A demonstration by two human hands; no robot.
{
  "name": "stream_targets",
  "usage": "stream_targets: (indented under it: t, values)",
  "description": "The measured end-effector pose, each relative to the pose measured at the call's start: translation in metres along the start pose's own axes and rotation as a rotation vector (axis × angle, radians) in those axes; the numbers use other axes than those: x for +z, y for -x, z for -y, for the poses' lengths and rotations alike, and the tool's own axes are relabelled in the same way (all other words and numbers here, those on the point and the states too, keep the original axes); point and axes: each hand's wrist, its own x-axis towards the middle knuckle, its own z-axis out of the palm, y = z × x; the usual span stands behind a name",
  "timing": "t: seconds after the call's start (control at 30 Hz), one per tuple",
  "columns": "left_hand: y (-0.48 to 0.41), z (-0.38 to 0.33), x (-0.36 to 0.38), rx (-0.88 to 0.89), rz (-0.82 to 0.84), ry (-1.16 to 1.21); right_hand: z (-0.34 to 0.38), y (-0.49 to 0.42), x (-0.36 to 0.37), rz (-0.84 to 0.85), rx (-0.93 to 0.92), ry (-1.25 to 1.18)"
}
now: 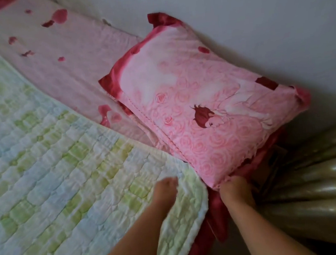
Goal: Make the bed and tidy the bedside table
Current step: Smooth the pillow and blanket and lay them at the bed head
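A plain white wall (255,18) runs along the far side of the bed. A shiny olive-gold pleated curtain (320,185) hangs at the right, its folds just beside the pillow's near right edge. A pale pink bed sheet (55,56) printed with dark red petals covers the far left of the mattress, next to the wall. Over the near left lies a puffy quilted blanket (55,167) in white, pale green and pale blue patches. Its far edge crosses the sheet on a diagonal and its right corner ends just beside the pillow. A dark red cloth (215,210) hangs below the pillow's near corner, between the two forearms; what it belongs to cannot be told.

The pink rectangular pillow (191,105) lies on the sheet at the right, its far side close against the wall. It has a dark red border, a pattern of pink roses and a drawing of a dark-haired figure in a pale dress.

The left hand (165,190) rests on the quilted blanket near its right corner, fingers roughly straight and close together on the fabric; blur hides finer detail. The right hand (236,192) grips the pillow's near corner, fingers curled round the edge.
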Motion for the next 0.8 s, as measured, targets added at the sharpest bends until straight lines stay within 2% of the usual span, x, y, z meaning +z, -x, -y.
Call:
stream_targets:
  t: [0.07, 0.13, 0.23, 0.37, 0.57, 0.63, 0.67, 0.73, 0.8]
  values:
    - [-0.015, -0.048, 0.011, -0.040, -0.035, 0.247, 0.015, -0.010, -0.018, 0.088, -0.045, 0.077]
    - [-0.025, -0.087, 0.019, -0.066, 0.006, 0.356, 0.023, -0.017, -0.023, 0.201, -0.049, 0.075]
    - [-0.031, -0.110, 0.027, -0.122, 0.068, 0.148, 0.022, -0.024, -0.020, 0.361, 0.005, -0.009]
    - [-0.027, -0.109, 0.021, -0.101, 0.114, -0.044, 0.034, -0.016, -0.031, 0.450, -0.047, 0.128]
    - [-0.022, -0.119, 0.008, -0.064, 0.157, -0.147, 0.072, -0.003, -0.072, 0.641, -0.183, 0.701]
    - [-0.014, -0.123, 0.002, -0.054, 0.198, -0.163, 0.092, 0.001, -0.087, 0.764, -0.201, 0.853]
    - [-0.011, -0.125, -0.004, -0.047, 0.208, -0.152, 0.108, 0.003, -0.092, 0.812, -0.201, 0.859]
    - [-0.008, -0.127, -0.010, -0.024, 0.219, -0.125, 0.134, 0.002, -0.105, 0.793, -0.266, 0.623]
    - [-0.012, -0.130, -0.019, -0.019, 0.138, -0.068, 0.161, -0.010, -0.120, 0.572, -0.381, 0.254]
